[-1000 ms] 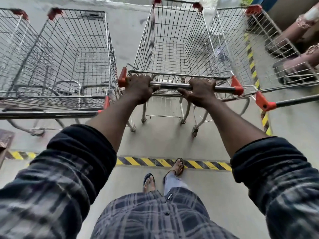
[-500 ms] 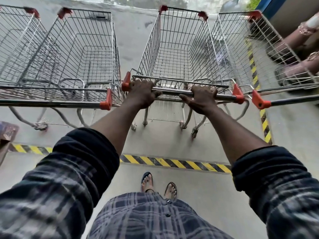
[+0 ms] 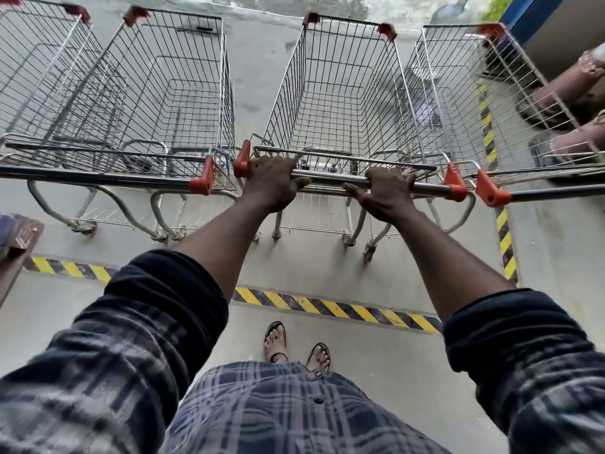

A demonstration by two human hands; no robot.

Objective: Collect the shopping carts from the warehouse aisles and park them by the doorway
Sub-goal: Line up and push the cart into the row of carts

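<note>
Shiny metal wire cart (image 3: pixel 340 93), matt concrete floor (image 3: pixel 314 260)

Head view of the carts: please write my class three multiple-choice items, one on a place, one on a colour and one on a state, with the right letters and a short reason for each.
1. Where does the held cart stand?
A) between a left cart and a right cart
B) alone in an aisle
C) behind the person

2. What colours is the floor tape?
A) red and white
B) yellow and black
C) blue and green

3. What are the hands doing?
A) hanging free
B) lying flat in the basket
C) both holding the handle

Answers:
1 A: a cart flanks it on each side.
2 B: its slanted stripes show these colours.
3 C: the left hand and right hand curl round the bar.
</note>
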